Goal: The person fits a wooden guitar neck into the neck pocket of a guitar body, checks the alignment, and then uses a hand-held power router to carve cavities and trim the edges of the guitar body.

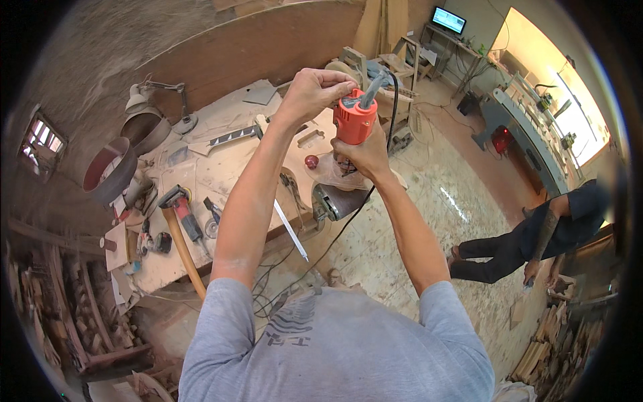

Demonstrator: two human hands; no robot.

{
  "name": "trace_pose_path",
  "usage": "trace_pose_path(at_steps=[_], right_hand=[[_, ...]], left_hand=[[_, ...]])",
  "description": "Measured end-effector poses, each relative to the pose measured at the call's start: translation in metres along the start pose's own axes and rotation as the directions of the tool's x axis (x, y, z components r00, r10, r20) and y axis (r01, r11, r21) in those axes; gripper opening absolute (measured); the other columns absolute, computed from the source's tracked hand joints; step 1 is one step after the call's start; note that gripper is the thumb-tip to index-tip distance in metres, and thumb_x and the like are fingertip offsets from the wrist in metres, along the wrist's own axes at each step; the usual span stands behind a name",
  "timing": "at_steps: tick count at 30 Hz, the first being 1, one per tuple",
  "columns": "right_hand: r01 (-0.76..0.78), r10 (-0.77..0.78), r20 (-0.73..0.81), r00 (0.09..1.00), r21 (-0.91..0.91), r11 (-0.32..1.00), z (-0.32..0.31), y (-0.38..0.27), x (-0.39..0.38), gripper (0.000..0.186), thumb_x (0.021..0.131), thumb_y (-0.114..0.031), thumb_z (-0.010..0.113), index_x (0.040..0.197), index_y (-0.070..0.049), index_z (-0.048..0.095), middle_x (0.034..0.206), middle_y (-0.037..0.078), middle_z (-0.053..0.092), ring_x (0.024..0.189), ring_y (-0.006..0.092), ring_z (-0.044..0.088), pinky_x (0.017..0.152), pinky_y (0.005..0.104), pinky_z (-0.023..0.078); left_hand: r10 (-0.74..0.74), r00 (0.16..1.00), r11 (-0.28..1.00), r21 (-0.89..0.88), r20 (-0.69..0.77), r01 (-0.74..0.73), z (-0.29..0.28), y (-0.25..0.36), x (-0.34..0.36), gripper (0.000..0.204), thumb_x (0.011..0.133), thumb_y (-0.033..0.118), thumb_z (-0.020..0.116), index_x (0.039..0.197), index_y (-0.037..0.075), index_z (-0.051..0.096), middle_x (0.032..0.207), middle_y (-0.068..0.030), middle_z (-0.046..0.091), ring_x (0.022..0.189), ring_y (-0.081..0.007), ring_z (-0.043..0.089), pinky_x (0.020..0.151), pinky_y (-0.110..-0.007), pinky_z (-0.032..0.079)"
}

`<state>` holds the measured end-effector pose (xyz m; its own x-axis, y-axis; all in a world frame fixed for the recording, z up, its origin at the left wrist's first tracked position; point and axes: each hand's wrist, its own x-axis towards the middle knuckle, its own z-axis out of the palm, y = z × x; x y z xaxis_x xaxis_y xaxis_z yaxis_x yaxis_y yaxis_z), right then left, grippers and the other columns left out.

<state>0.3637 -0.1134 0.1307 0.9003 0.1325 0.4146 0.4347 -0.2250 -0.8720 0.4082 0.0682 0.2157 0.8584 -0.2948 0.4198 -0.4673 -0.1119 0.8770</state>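
Through the head view, I have the orange router (355, 126) upright at the right end of the bench (224, 175). My right hand (365, 153) is closed around its lower body. My left hand (316, 92) is at its top, fingers curled and thumb near the forefinger; I cannot tell whether they grip any part. A red knob (311, 161) sits just left of the router's lower part, and a black cord (396, 100) hangs to its right. Toward the bench's left end I see an angle grinder (189, 224) and, nearer the corner, a cordless drill (161, 242). A desk lamp (185, 123) stands by the far edge. Well right of the bench, a co-worker (559, 224) leans forward.
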Motion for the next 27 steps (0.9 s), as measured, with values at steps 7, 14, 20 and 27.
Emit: trace_pose_path(at_steps=[7, 14, 20, 27], right_hand=[[0.068, -0.071, -0.030, 0.997, -0.080, 0.994, -0.002, -0.007, 0.000, 0.077, 0.068, -0.025, 0.087, 0.134, -0.004, 0.054, 0.117, 0.013, 0.067, 0.108, 0.0290, 0.069, 0.096, 0.0412, 0.053], [0.124, -0.132, -0.099, 0.986, -0.079, 0.989, 0.001, 0.000, -0.007, 0.072, 0.069, -0.028, 0.089, 0.130, -0.004, 0.059, 0.114, 0.007, 0.069, 0.103, 0.0201, 0.067, 0.096, 0.0368, 0.053], [0.087, -0.101, -0.102, 0.990, -0.133, 0.987, 0.004, -0.007, -0.016, 0.070, 0.069, -0.027, 0.089, 0.128, -0.004, 0.059, 0.115, 0.009, 0.068, 0.104, 0.0230, 0.068, 0.095, 0.0382, 0.053], [0.045, -0.054, -0.085, 0.995, -0.104, 0.994, 0.003, -0.003, -0.016, 0.079, 0.067, -0.026, 0.091, 0.132, -0.002, 0.055, 0.120, 0.014, 0.068, 0.109, 0.0275, 0.070, 0.096, 0.0397, 0.054]], left_hand=[[0.074, 0.956, 0.996, 0.065, -0.284, -0.058, 0.020, -0.014, -0.033, 0.035, 0.104, 0.024, 0.070, 0.126, -0.003, 0.075, 0.111, -0.0113, 0.080, 0.097, -0.0138, 0.074, 0.088, -0.029, 0.058], [-0.126, 0.987, 0.855, 0.493, -0.104, 0.161, 0.009, -0.124, -0.135, 0.052, 0.092, 0.034, 0.080, 0.137, 0.009, 0.070, 0.131, -0.0158, 0.074, 0.124, -0.0376, 0.069, 0.109, -0.044, 0.051], [-0.243, 0.968, 0.841, 0.484, -0.062, 0.242, 0.010, -0.122, -0.143, 0.055, 0.085, 0.032, 0.086, 0.135, 0.015, 0.071, 0.141, -0.0161, 0.068, 0.128, -0.0451, 0.062, 0.111, -0.048, 0.050], [-0.109, 0.991, 0.836, 0.531, -0.083, 0.137, 0.011, -0.125, -0.147, 0.053, 0.085, 0.030, 0.085, 0.134, 0.014, 0.072, 0.132, -0.0194, 0.071, 0.110, -0.0394, 0.069, 0.096, -0.047, 0.055]])
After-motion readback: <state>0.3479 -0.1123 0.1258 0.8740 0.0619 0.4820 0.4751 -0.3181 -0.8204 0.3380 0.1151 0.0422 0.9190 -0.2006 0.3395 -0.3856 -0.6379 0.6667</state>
